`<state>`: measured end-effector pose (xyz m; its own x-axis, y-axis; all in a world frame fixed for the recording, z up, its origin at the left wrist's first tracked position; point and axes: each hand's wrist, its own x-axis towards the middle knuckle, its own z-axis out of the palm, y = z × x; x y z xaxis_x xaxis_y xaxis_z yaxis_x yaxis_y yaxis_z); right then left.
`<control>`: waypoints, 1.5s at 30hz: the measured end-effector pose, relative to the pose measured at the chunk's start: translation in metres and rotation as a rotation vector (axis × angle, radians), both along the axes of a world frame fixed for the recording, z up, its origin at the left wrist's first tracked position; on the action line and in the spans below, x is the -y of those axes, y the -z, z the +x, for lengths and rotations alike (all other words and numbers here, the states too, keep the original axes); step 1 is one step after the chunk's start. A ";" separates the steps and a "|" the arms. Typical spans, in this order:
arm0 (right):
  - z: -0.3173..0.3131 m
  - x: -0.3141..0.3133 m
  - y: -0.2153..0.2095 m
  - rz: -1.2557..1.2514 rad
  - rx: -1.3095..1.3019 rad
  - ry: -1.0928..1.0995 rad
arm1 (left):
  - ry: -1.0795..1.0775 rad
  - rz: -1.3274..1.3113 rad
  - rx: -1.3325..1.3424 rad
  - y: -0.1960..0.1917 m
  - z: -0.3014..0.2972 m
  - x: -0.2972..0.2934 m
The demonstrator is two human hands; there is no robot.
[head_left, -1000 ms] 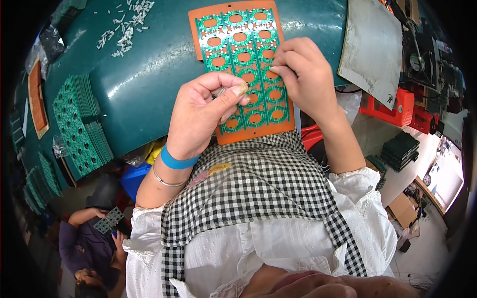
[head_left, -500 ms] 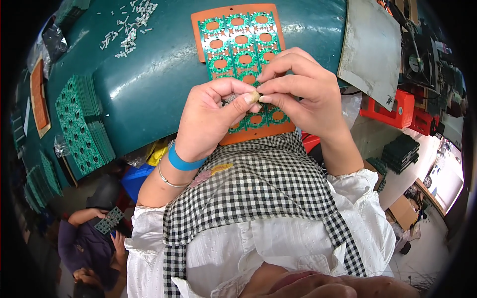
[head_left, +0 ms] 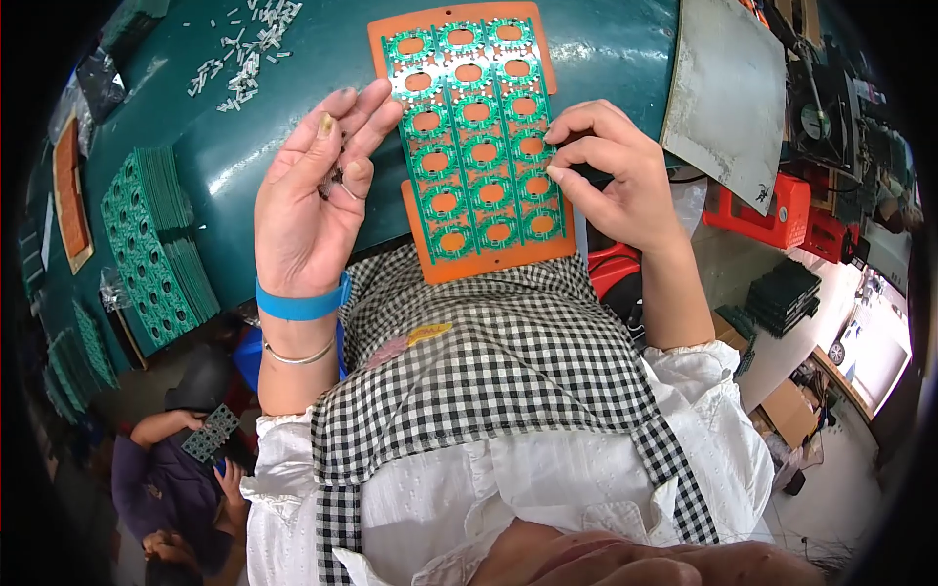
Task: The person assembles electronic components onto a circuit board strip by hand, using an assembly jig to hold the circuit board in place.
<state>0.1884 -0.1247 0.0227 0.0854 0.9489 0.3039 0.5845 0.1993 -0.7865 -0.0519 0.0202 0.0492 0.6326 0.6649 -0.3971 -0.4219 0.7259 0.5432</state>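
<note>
A panel of green circuit boards (head_left: 486, 151) with rows of oval openings lies on an orange-brown backing plate (head_left: 498, 266). Left of the panel, my left hand (head_left: 318, 190) is turned palm up and half curled. Several small dark parts with thin wire-like leads (head_left: 337, 179) rest in it, partly covered by the fingers. My right hand (head_left: 616, 176) is at the panel's right edge, thumb and fingertips drawn together in a pinch over the boards. Whatever sits between those fingertips is too small to make out.
Small white pieces (head_left: 249, 54) are scattered on the green table (head_left: 234, 156). A stack of green boards (head_left: 151, 244) stands at left, near another orange plate (head_left: 70, 195). At right are a grey metal sheet (head_left: 728, 98) and a red crate (head_left: 752, 215). Another person (head_left: 171, 488) holds a board at lower left.
My hands have come apart. The left has moved left off the panel and turned palm up, showing the small parts; the right has moved right to the panel's edge.
</note>
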 end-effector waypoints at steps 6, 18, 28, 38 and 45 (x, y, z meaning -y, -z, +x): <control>0.001 -0.002 -0.002 0.000 0.020 -0.018 | 0.059 -0.001 -0.040 0.003 0.001 0.003; -0.002 -0.005 -0.008 0.046 0.205 -0.099 | 0.118 0.100 0.023 0.011 0.008 0.015; -0.037 -0.024 -0.029 0.288 -0.008 0.045 | 0.348 -0.036 -0.002 0.004 0.023 0.039; -0.017 -0.003 -0.024 -0.008 -0.389 0.092 | 0.182 -0.081 -0.001 -0.001 0.024 0.027; -0.010 0.019 -0.009 -0.110 0.010 -0.003 | -0.061 -0.068 0.190 0.008 -0.003 -0.008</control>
<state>0.1781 -0.1441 0.0321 0.0803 0.9767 0.1989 0.5924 0.1137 -0.7976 -0.0554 0.0285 0.0417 0.6595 0.6803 -0.3197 -0.5567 0.7278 0.4004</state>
